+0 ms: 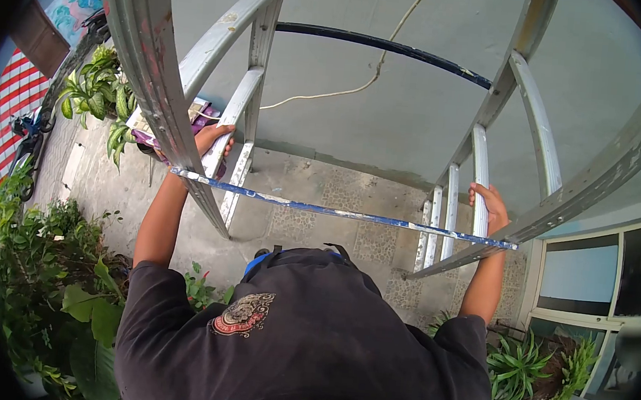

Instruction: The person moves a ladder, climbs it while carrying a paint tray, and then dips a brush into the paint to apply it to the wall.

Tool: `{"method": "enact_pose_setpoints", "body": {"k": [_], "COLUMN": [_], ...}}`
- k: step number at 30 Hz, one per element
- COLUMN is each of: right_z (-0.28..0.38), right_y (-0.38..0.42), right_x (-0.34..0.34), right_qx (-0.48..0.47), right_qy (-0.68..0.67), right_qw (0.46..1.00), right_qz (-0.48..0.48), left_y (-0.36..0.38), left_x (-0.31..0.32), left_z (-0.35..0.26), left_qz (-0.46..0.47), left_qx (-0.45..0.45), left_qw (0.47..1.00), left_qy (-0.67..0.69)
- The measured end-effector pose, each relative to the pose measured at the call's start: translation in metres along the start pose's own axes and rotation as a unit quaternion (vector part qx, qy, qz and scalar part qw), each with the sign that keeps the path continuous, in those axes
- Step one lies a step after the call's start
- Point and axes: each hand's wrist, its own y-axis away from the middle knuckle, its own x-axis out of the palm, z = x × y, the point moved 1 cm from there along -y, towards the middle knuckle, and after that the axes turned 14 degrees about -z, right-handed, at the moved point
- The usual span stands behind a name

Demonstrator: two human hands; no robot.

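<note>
An aluminium ladder, paint-spattered, stands around me with one side on my left (238,109) and the other on my right (479,157). A dark blue bar (386,44) joins the two sides at the back, and a paint-flecked blue bar (327,210) crosses nearer my body. My left hand (213,139) is closed round a rung of the left side. On the right side, my right hand (492,204) grips a rung with its fingers curled over it; part of that hand is behind the ladder.
A grey wall (327,124) rises ahead, with a pale cable (330,94) hanging across it. Below lies a paved floor (302,233). Leafy plants (61,284) grow on the left, spiky plants (519,366) on the right beside a window (577,272). Purple-and-white packs (147,135) are behind the left side.
</note>
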Motion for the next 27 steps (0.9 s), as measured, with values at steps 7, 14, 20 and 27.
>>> {"method": "enact_pose_setpoints", "body": {"k": [7, 14, 20, 27], "right_z": [-0.011, -0.009, -0.014, -0.014], "right_y": [-0.014, -0.007, -0.015, -0.013], "right_x": [-0.008, -0.003, -0.007, -0.008], "right_qx": [-0.015, -0.019, -0.001, 0.015], "right_qy": [-0.005, -0.009, -0.008, -0.02], "right_qw": [1.0, 1.0, 1.0, 1.0], "right_qz": [-0.002, 0.003, 0.024, 0.017], "left_y": [-0.015, -0.016, -0.022, -0.011], "left_x": [-0.005, -0.001, -0.004, 0.004], "left_z": [0.004, 0.0, 0.005, -0.002], "left_qz": [0.002, 0.005, 0.006, 0.0], "left_qx": [0.006, 0.008, 0.028, 0.047], "left_qw": [1.0, 0.999, 0.999, 0.999], "left_qy": [0.01, 0.038, 0.021, 0.024]}}
